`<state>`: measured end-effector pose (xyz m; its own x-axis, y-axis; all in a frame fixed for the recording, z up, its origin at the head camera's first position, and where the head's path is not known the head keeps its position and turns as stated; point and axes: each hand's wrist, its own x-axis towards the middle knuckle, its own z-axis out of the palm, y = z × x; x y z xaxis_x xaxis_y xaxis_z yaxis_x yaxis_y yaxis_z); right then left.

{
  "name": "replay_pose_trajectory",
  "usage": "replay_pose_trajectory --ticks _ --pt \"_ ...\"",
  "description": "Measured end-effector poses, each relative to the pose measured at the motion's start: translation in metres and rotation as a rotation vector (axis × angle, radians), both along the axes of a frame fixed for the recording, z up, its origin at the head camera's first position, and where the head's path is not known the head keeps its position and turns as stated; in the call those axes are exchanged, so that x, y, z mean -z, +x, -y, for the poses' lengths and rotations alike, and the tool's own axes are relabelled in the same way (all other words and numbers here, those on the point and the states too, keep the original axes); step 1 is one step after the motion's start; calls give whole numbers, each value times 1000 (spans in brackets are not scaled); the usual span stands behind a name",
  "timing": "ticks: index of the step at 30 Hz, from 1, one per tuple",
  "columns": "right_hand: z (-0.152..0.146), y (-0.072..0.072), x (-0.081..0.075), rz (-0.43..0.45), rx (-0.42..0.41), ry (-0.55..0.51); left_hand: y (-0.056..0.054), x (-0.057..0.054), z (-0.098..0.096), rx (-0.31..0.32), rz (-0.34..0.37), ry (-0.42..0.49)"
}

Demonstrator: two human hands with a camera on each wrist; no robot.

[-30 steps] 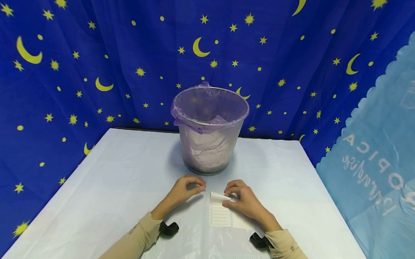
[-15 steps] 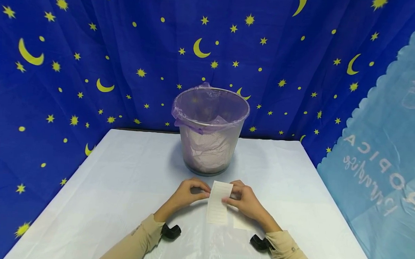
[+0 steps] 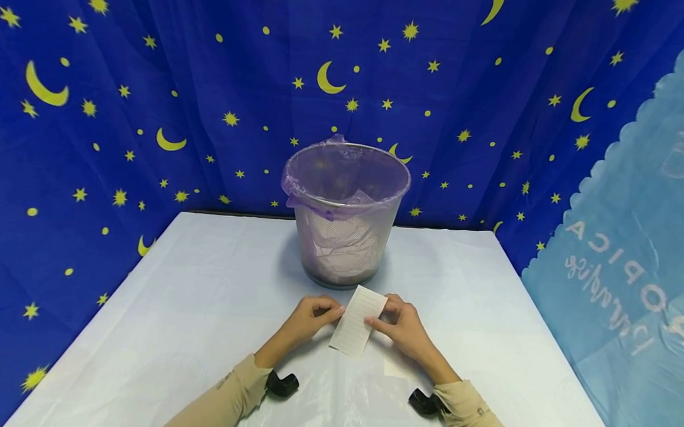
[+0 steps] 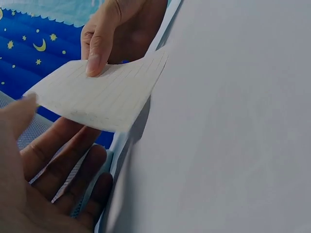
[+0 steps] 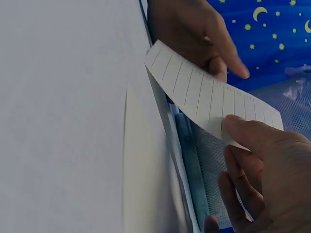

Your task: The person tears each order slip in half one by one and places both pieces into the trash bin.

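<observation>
Only the right hand (image 3: 404, 329) pinches the lined paper (image 3: 356, 324).
Left hand (image 3: 307, 321) loose near its edge; if that pinch slips, it may fall.

Both arms wear long sleeves in plain tan fabric. Left sleeve (image 3: 217, 394): creased, a darker mark near the cuff. Right sleeve (image 3: 473, 413): loose at the cuff, one small dark detail beside it. Left wrist unit (image 3: 283, 385) and right wrist unit (image 3: 424, 403): black, curved, rounded. Left hand (image 3: 307, 319) and right hand (image 3: 404, 329): bare.
</observation>
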<state>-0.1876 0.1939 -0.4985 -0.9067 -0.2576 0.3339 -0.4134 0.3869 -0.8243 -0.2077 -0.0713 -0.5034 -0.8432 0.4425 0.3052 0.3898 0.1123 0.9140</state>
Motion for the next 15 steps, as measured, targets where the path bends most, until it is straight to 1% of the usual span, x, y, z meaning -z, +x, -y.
replay_pose_trajectory --ticks 3,6,11,15 --pt "0 0 0 7 14 -8 1 -1 0 24 16 20" --pt "0 1 -1 11 13 -15 3 -2 0 27 12 31" --pt "1 2 1 15 -19 -8 3 -2 1 -25 28 48" --pt "1 3 2 52 -87 1 3 -4 2 -44 52 56"
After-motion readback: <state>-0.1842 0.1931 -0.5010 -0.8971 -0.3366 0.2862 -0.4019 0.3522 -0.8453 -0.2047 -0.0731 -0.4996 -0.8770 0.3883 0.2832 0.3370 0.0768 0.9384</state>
